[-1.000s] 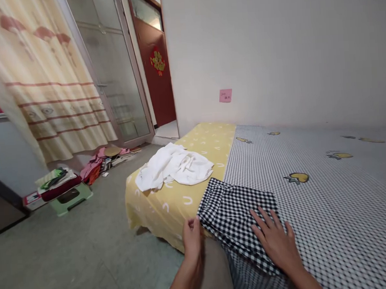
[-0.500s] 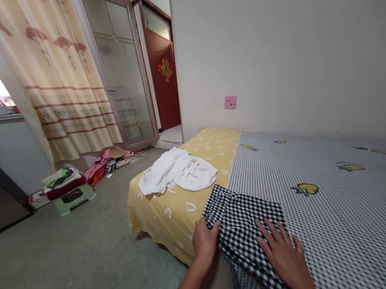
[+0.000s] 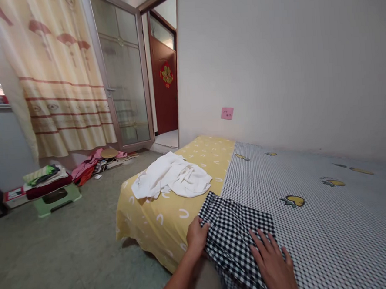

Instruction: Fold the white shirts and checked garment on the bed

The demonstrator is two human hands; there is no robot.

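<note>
Camera view has shifted since the last frame, with the bed sitting lower and further left; both hands stay on the cloth. Left hand [image 3: 196,239] curls over the near edge of a black-and-white gingham cloth [image 3: 238,242], fingers together and clamped on the fabric. Right hand [image 3: 272,261] lies on the cloth's right side, fingers spread apart, palm down. Gingham cloth lies folded across the join of a grey checked bedsheet [image 3: 326,241] and a yellow patterned bedsheet [image 3: 158,220]. Crumpled white cloth [image 3: 170,176] sits on the yellow sheet, just beyond it. Green plastic stool [image 3: 56,201] on the floor carries folded clothes [image 3: 44,179], a small red-and-white box [image 3: 15,197] beside it.
</note>
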